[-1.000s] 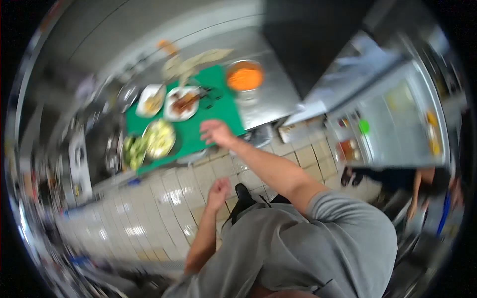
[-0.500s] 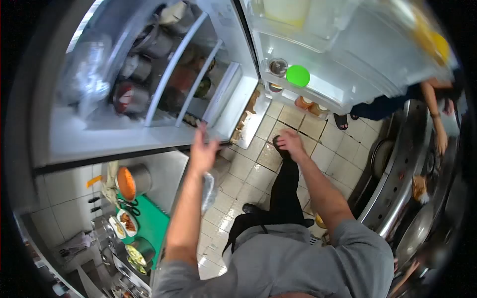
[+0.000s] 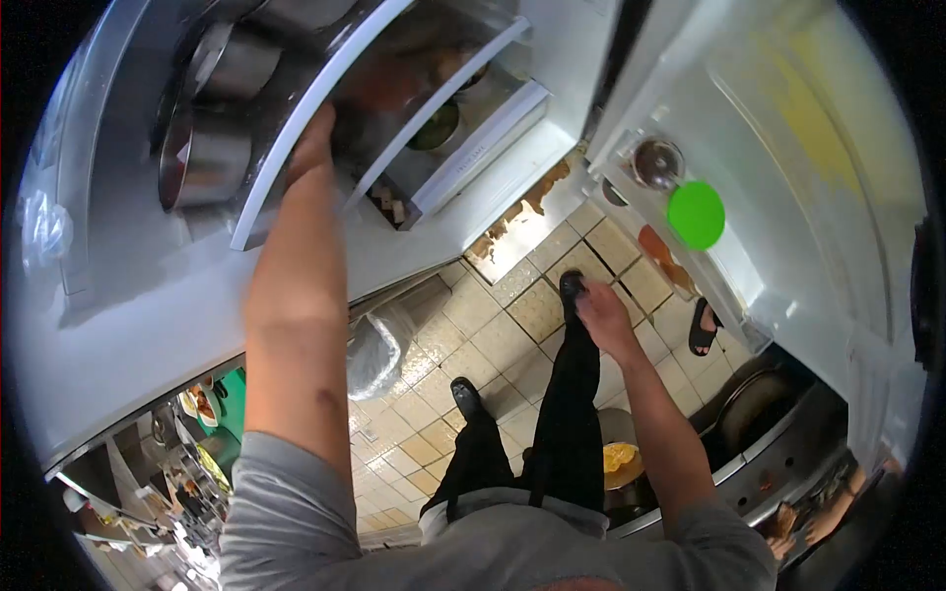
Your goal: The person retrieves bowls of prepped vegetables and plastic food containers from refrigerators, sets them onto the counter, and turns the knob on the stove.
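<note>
My left hand (image 3: 315, 140), fingers impossible to read, risks snagging on the close shelf edge (image 3: 343, 53) while my right hand's (image 3: 608, 317) fingers curl together.

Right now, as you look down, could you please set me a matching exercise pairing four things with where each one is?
Things:
1. Green lid
2. Left hand
3. Yellow food
4. Black sandal

Places:
A. Inside the main body of the open fridge
B. On the tiled floor
C. At the inner side of the fridge door
D. In a round pot

Right pairs: 1-C, 2-A, 3-D, 4-B.
</note>
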Demonstrator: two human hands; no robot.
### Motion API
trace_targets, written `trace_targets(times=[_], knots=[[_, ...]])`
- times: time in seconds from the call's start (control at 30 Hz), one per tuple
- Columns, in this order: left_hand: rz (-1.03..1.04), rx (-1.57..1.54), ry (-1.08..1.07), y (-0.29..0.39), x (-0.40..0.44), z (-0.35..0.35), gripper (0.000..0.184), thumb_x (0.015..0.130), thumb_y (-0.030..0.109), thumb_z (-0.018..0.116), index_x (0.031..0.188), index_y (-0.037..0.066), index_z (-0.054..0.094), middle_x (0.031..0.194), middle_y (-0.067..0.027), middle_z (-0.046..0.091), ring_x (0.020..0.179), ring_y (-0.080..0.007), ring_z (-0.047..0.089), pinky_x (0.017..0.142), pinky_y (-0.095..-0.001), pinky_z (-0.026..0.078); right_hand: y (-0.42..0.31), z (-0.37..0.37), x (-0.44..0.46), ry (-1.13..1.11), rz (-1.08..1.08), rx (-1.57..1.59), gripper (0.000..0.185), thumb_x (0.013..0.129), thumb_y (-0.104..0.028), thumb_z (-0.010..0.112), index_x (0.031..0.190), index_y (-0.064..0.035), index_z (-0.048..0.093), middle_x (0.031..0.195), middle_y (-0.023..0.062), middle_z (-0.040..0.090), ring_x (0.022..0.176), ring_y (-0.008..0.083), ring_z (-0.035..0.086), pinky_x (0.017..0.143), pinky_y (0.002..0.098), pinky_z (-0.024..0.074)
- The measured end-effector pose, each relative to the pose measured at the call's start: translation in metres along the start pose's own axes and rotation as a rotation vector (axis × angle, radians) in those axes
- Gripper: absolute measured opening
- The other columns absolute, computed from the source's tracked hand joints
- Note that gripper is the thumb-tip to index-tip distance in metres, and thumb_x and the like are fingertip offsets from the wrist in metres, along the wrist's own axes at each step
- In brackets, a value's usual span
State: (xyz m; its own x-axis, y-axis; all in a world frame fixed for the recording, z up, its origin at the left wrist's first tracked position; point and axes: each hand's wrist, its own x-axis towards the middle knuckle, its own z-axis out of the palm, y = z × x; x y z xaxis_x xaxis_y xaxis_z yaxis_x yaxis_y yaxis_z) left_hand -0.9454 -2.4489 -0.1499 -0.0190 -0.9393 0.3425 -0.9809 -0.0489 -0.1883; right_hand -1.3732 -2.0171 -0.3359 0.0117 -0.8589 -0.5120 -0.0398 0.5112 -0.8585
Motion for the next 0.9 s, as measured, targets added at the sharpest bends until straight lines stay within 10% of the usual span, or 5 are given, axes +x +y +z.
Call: trace_targets(times=[0.13,0.27,0.3,0.77,0.9], knots=[[-0.092,-0.124,0.095,0.027,-0.032,-0.017,0.043,0.094,0.037,0.059,0.12,0.003,0.066,0.119,-0.022,0.067,0.107,-0.0385,0.066,0.091,-0.0467,0.052,-0.247,0.085,0.123,0.117,-0.682,-0.05,0.051,0.091,-0.024,0.07,0.134,-0.0035,0.053,0.106,0.0147,0.067,0.093,0.0244,0.065,0.085,0.0378,0.0512],[-0.404,-0.643,0.102,0.095,-0.099,-0.109,0.024,0.089,0.012,0.064,0.108,-0.003,0.064,0.131,-0.0295,0.052,0.121,-0.0444,0.053,0.102,-0.0469,0.045,-0.407,0.134,0.254,0.399,-0.73,-0.407,0.062,0.085,-0.029,0.072,0.139,-0.0098,0.05,0.125,0.0252,0.061,0.121,0.0371,0.057,0.106,0.047,0.0432],[-0.344,-0.637,0.113,0.106,-0.119,-0.129,0.018,0.086,0.004,0.065,0.102,-0.005,0.062,0.141,-0.0337,0.04,0.129,-0.0473,0.045,0.106,-0.049,0.04,-0.396,0.146,0.345,0.527,-1.212,-0.812,0.103,0.084,-0.056,0.072,0.159,-0.0206,0.012,0.147,0.0145,0.047,0.118,0.0322,0.059,0.106,0.0469,0.0421],[-0.175,-0.992,-0.197,0.076,-0.412,-0.341,0.018,0.072,-0.01,0.053,0.084,-0.001,0.063,0.149,-0.0327,0.035,0.141,-0.0479,0.034,0.118,-0.0483,0.029,-0.401,0.122,0.395,0.414,-1.165,-1.082,0.044,0.087,-0.031,0.067,0.124,-0.008,0.063,0.123,0.0197,0.065,0.112,0.0404,0.061,0.098,0.0475,0.0489],[-0.269,-0.813,-0.183,-0.016,-0.514,-0.398,0.017,0.076,-0.01,0.056,0.087,0.001,0.061,0.151,-0.0288,0.036,0.141,-0.0451,0.037,0.115,-0.0474,0.033,-0.414,0.115,0.179,0.416,-0.84,-0.535,0.033,0.083,-0.032,0.073,0.094,-0.0021,0.065,0.089,0.018,0.069,0.088,0.042,0.065,0.081,0.0455,0.0508]])
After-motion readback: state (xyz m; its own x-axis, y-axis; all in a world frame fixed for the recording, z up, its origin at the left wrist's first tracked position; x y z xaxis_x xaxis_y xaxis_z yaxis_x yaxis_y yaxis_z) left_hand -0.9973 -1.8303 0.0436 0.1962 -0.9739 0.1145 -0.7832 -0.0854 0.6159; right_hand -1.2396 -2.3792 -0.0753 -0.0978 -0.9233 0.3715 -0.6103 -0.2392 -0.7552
